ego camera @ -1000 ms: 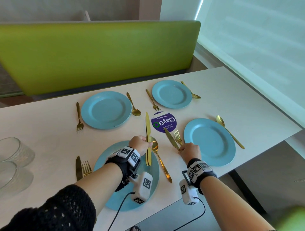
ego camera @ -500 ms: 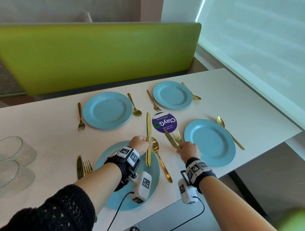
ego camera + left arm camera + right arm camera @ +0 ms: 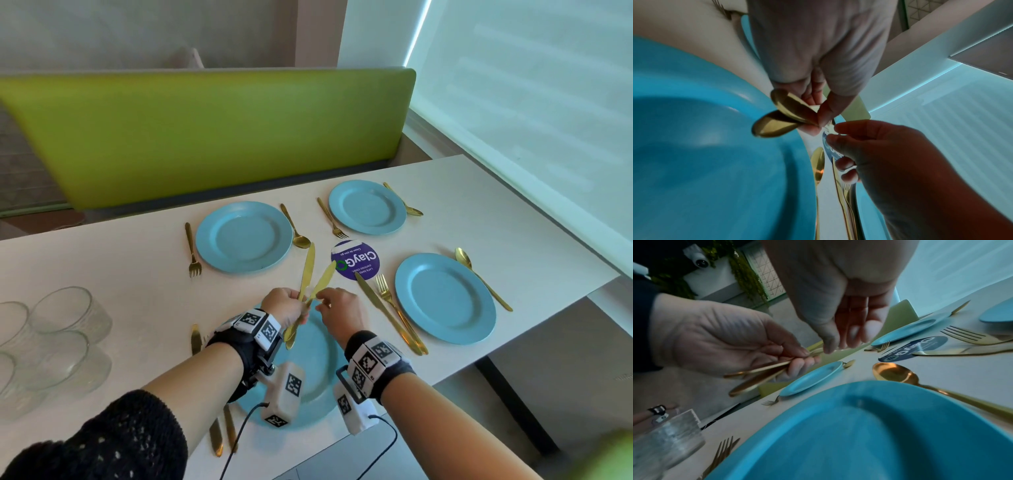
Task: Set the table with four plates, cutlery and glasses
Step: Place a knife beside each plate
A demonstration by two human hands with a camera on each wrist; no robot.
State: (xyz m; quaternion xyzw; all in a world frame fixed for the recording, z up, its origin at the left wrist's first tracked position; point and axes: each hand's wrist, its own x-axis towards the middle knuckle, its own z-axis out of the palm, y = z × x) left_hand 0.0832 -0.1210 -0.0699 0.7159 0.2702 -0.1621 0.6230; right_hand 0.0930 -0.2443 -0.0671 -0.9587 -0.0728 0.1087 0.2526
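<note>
Head view: left hand (image 3: 287, 306) raised above the near plate (image 3: 317, 363), fingers curled round the handles of two gold knives (image 3: 310, 274). Blades long, flat, round-tipped, brushed metal, fanned apart in a narrow V pointing away from the person. Right hand (image 3: 342, 310) just beside the left, thumb and forefinger pinching one knife's handle where the two knives cross; other fingers loosely bent.

Left wrist view: rounded handle ends (image 3: 777, 120) jut from the left fist, polished gold, over the plate's rim.

Table (image 3: 113, 274): pale, matte, faintly speckled. Four round sky-blue plates, smooth, shallow, with a raised rim; nothing lies in any of them. Far-left plate (image 3: 244, 236) has a fork (image 3: 191, 248) on one side and a spoon (image 3: 294, 226) on the other. Far-right plate (image 3: 367, 207) likewise, fork (image 3: 331, 219) and spoon (image 3: 404, 199). Near-right plate (image 3: 445, 298) has a knife (image 3: 385, 311) and fork (image 3: 397, 313) side by side along its left, a spoon (image 3: 479, 277) along its right. A knife and fork (image 3: 196, 339) lie left of the near plate, partly hidden by the left forearm.

Right wrist view: a gold spoon (image 3: 898, 373) lies on the table just beside the near plate's rim.

Round purple sticker (image 3: 356, 260) with white lettering, flat at the table's centre. Clear ribbed glasses (image 3: 65, 329) clustered at the left edge, contents not visible. Green padded bench back (image 3: 205, 137) beyond.
</note>
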